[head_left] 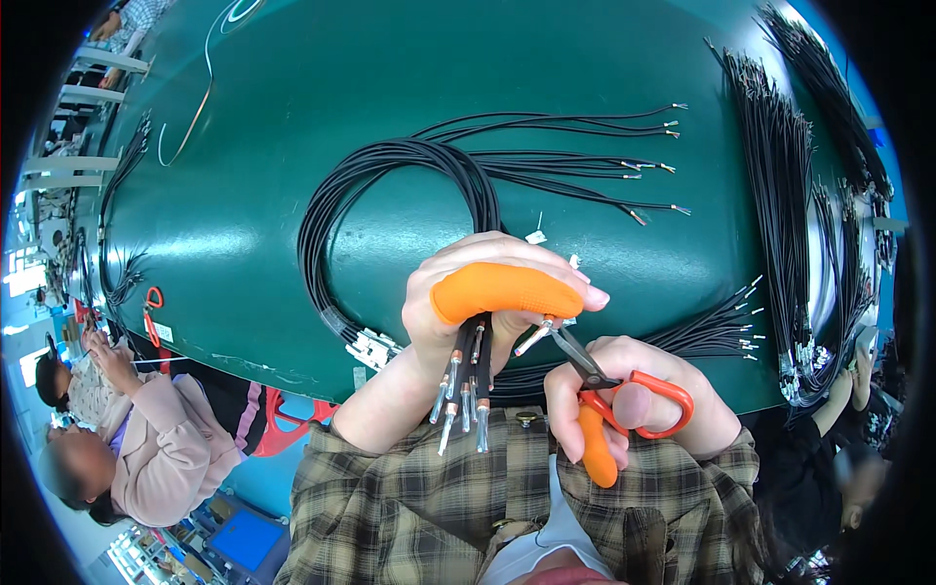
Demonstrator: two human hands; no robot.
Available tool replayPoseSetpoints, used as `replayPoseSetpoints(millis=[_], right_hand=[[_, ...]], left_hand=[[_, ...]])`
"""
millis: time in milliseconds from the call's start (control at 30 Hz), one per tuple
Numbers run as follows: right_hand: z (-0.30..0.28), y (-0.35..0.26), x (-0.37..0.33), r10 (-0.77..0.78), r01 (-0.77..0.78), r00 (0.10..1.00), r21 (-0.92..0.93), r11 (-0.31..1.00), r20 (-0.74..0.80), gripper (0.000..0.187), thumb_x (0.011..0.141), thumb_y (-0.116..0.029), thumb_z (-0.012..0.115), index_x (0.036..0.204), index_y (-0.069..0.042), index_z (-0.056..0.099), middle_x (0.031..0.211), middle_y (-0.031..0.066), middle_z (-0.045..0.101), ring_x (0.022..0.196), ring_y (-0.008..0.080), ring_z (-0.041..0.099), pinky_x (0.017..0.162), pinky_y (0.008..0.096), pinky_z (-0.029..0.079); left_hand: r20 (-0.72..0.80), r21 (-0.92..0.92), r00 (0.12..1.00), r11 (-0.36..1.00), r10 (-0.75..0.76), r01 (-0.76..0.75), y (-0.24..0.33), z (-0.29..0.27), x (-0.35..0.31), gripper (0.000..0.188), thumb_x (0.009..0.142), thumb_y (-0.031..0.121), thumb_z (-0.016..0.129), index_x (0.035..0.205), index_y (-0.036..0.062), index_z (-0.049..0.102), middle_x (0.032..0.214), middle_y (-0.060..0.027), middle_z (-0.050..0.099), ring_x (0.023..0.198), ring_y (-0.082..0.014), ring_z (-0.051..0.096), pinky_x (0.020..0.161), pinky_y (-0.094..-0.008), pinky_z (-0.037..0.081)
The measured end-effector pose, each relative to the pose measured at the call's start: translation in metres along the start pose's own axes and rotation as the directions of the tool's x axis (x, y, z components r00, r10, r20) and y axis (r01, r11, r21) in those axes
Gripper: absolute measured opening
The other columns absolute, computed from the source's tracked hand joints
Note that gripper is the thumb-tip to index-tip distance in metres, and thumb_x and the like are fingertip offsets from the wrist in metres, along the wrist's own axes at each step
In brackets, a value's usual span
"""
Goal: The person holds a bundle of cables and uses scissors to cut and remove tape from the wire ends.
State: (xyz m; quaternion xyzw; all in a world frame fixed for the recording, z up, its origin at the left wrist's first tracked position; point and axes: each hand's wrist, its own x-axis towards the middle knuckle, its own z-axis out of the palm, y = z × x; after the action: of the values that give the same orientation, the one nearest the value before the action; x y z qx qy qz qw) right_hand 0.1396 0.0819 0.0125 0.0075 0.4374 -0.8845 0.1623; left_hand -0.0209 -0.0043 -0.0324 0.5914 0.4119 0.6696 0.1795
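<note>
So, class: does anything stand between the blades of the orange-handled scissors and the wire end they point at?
Nothing visible does. The right hand holds the orange-handled scissors, whose blade tips sit right at one metal-tipped wire end sticking out of the bundle of black wires gripped in the left hand.

Black cable ends (463, 385) in left hand (487, 302), orange-handled scissors (624, 385) in right hand (634, 400), over green table (292, 146).

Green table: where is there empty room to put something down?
The green table is bare across the top, above the looped black cables, and inside that loop. The right side is crowded with long wire bundles. Near the left hand and scissors, wires crowd the edge.
</note>
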Motion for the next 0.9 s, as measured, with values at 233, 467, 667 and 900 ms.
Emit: replayPoseSetpoints(millis=[233,467,667,900], right_hand=[[0.0,-0.003,-0.003,0.021,-0.021,1.0,0.0,1.0,-0.001,0.053,0.088,-0.054,0.039,0.084,-0.003,0.055,0.056,0.0032,0.054,0.041,0.0084,0.051,0.038,0.0197,0.039],[0.002,-0.006,-0.01,0.085,-0.085,0.996,0.052,0.995,0.019,0.056,0.087,-0.056,0.038,0.088,-0.002,0.054,0.058,0.004,0.055,0.037,0.0081,0.049,0.035,0.0186,0.037],[0.01,-0.015,-0.014,0.094,-0.091,0.995,0.148,0.985,-0.016,0.056,0.088,-0.055,0.037,0.092,-0.001,0.052,0.069,0.0063,0.057,0.037,0.0077,0.049,0.034,0.0178,0.038],[0.011,-0.016,-0.016,0.12,-0.115,0.99,0.067,0.991,-0.077,0.051,0.09,-0.051,0.036,0.086,-0.002,0.05,0.058,0.0057,0.055,0.036,0.0074,0.048,0.033,0.0182,0.036]], left_hand=[[0.01,0.056,1.0,0.998,-0.001,0.001,0.001,0.001,0.004,0.014,0.083,0.015,0.058,0.077,0.0017,0.059,0.077,-0.0115,0.065,0.07,-0.0261,0.063,0.06,-0.034,0.051],[0.023,0.068,0.999,0.997,-0.032,0.031,0.005,0.001,0.008,0.022,0.083,0.02,0.058,0.075,-0.0001,0.06,0.078,-0.0113,0.065,0.073,-0.0265,0.063,0.063,-0.0341,0.052],[0.021,0.082,0.997,0.994,-0.076,0.074,0.01,0.001,0.009,0.022,0.082,0.02,0.058,0.076,-0.0011,0.06,0.08,-0.0116,0.065,0.078,-0.0287,0.063,0.069,-0.0373,0.052],[0.048,0.119,0.998,0.993,-0.03,0.024,0.008,0.0,0.011,0.021,0.083,0.018,0.056,0.078,-0.0017,0.06,0.081,-0.0123,0.065,0.081,-0.0301,0.064,0.076,-0.0423,0.051]])
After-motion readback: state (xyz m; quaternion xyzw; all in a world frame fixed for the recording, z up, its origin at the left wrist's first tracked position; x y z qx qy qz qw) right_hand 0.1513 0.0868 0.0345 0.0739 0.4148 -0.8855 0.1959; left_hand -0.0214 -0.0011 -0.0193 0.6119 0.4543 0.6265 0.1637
